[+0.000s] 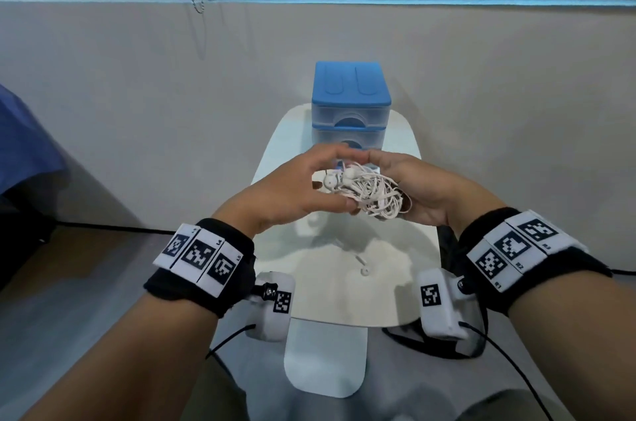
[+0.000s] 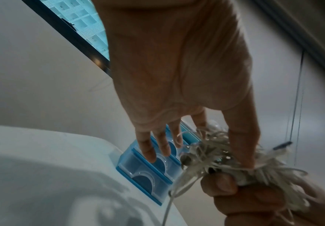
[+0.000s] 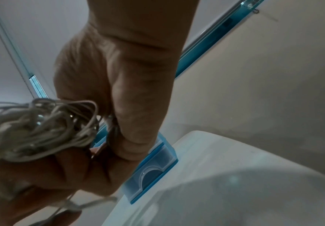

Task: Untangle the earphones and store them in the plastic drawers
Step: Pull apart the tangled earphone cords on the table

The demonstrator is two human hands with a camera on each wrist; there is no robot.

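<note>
Earphones task, untangling step, barely begun by the look of it.

Table (image 1: 406, 145), white, small; everything else placed relative to it. Drawers (image 1: 351, 100), blue top and clear fronts, stand at its far end against the wall. All fronts look closed, handles facing the person.

Left hand (image 1: 292, 193) held above the table's middle, thumb pinching the near edge of the wad, the other fingers arched over its top. Right hand (image 1: 433, 193) opposite, cupped palm-up under the wad, fingers curled round its right side. The two hands meet at the fingertips above it.

Earphones (image 1: 364, 193): white, a dense knot of looped cable, held between both hands over the table, clear of its surface and just short of the drawers. Two buds show at the knot's left side. One strand hangs from the knot toward the table; a small white piece lies on the table's near part, likely the plug, too small to be sure.

Judgement: next, find a free end, bud or plug, and draw it out through the loops while the other hand steadies the knot. Pulling hard would tighten it. Drawers wait until later.
</note>
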